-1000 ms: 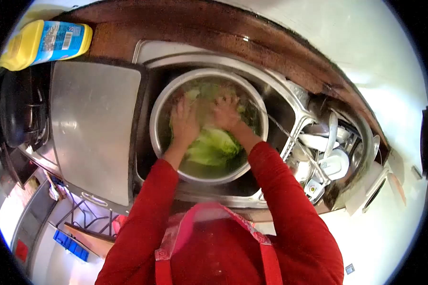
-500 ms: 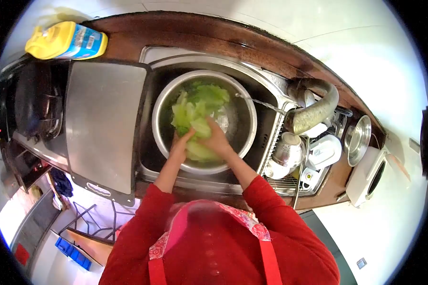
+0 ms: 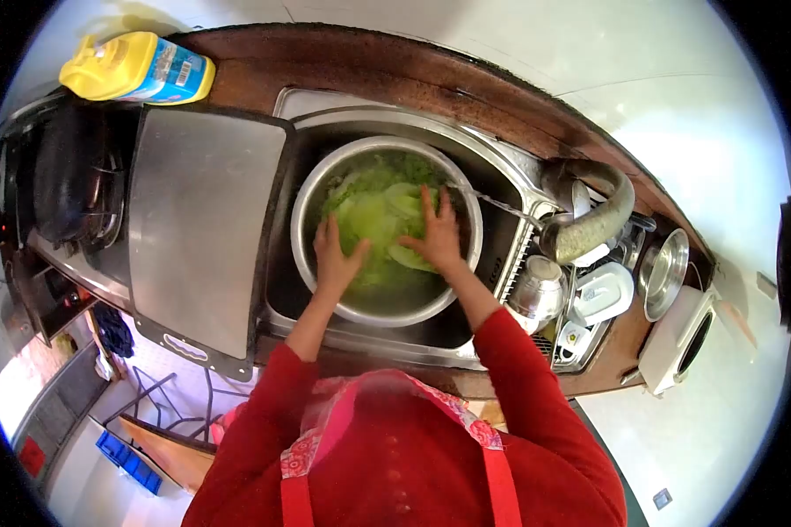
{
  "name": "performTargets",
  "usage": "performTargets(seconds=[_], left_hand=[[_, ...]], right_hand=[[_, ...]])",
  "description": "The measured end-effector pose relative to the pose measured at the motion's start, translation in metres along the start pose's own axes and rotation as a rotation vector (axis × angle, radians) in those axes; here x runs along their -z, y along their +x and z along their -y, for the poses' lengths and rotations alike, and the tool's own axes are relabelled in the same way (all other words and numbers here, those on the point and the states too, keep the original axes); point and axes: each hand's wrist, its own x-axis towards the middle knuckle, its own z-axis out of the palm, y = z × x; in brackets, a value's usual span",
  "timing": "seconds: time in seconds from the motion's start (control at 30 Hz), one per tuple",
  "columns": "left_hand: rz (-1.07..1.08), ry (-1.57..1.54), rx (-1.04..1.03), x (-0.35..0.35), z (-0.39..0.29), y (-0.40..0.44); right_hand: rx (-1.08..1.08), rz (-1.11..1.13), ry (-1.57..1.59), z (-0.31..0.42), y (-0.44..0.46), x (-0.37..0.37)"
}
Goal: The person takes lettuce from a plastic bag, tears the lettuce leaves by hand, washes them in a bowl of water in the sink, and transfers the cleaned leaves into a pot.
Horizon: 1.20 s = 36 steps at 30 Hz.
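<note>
Green leafy vegetables (image 3: 373,221), which look like lettuce, lie in water in a round metal basin (image 3: 301,230) that stands in the sink (image 3: 277,285). At the basin's left side, my left hand (image 3: 336,262) is open, thumb apart from the fingers, against the edge of the leaves. My right hand (image 3: 438,235) is open too, its fingers spread over the leaves at the right. Neither hand is closed round a leaf. A stream of water (image 3: 497,204) runs from the faucet (image 3: 589,230) into the basin's upper right.
Left of the sink lies a large grey cutting board (image 3: 204,228). A yellow jug with a blue label (image 3: 141,68) stands behind it. A dish rack (image 3: 510,277) with a metal pot (image 3: 538,290) and white dishes (image 3: 602,294) sits at the right.
My hands were close together on a bunch of leaves; now they are apart and open. The leaves have spread out lower in the water. The view has shifted slightly.
</note>
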Motion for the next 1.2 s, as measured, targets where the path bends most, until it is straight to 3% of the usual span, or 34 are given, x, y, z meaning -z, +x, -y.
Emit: performTargets(seconds=[0.1, 0.13, 0.23, 0.33, 0.4, 0.43, 0.5, 0.6, 0.7, 0.73, 0.83, 0.87, 0.9, 0.93, 0.97, 1.0, 1.03, 1.07, 1.1, 1.17, 1.2], left_hand=[[0.029, -0.383, 0.446, -0.031, 0.027, 0.036], [0.074, -0.69, 0.672, -0.01, -0.003, 0.039], [0.154, -0.88, 0.948, 0.016, -0.029, 0.046], [0.095, -0.964, 0.717, 0.024, -0.019, 0.028], [0.017, -0.881, 0.493, 0.025, -0.022, 0.011], [0.078, -0.804, 0.409, 0.022, -0.018, 0.005], [-0.068, -0.188, -0.038, 0.01, -0.026, -0.018], [0.276, -0.185, -0.304, 0.008, -0.052, -0.042], [0.027, -0.009, -0.365, 0.009, -0.056, -0.029], [-0.072, 0.012, -0.236, 0.008, -0.05, -0.017], [-0.246, -0.108, 0.177, -0.013, -0.007, 0.035], [-0.053, -0.345, 0.41, -0.01, 0.003, 0.047], [0.168, -0.575, 0.632, -0.006, 0.009, 0.063], [0.277, -0.902, 0.717, -0.009, 0.024, 0.072], [0.411, -1.223, 0.82, -0.017, 0.046, 0.074], [0.48, -1.461, 0.758, -0.028, 0.065, 0.071], [0.402, -1.342, 0.9, -0.004, 0.014, 0.065], [0.479, -1.38, 0.87, -0.004, 0.014, 0.063], [0.397, -1.164, 0.95, 0.009, -0.011, 0.058], [0.454, -1.042, 0.82, 0.009, 0.005, 0.052], [0.424, -0.931, 0.764, 0.021, -0.017, 0.045]], right_hand=[[-0.301, 0.027, 0.222, 0.022, 0.014, -0.05], [-0.41, 0.02, 0.328, 0.028, 0.014, -0.062], [-0.337, 0.5, 1.251, 0.037, 0.012, -0.068], [-0.324, 0.559, 1.237, 0.057, -0.01, -0.033], [-0.133, 0.397, 0.647, 0.048, -0.019, -0.032], [-0.039, 0.311, 0.352, 0.045, -0.023, -0.027], [-0.102, 0.206, 0.138, 0.038, -0.033, -0.004], [-0.044, -0.099, 0.281, 0.014, -0.035, 0.013], [-0.102, -0.27, 0.309, 0.008, -0.033, 0.008], [-0.167, -0.284, 0.306, 0.008, -0.029, -0.001], [-0.412, 0.052, -0.144, 0.03, -0.006, -0.017], [-0.433, 0.192, -0.177, 0.039, 0.004, -0.014], [-0.391, 0.191, -0.105, 0.039, 0.014, -0.028], [-0.363, 0.179, -0.039, 0.034, 0.025, -0.048], [-0.33, 0.22, 0.283, 0.031, 0.038, -0.071], [-0.286, 0.24, 0.601, 0.027, 0.048, -0.087], [-0.348, 0.262, 0.76, 0.038, 0.04, -0.065], [-0.387, 0.394, 0.801, 0.032, 0.047, -0.07], [-0.385, 0.423, 0.726, 0.034, 0.042, -0.053], [-0.191, 0.451, 0.944, 0.027, 0.024, -0.018], [-0.153, 0.36, 0.957, 0.013, 0.022, -0.041]])
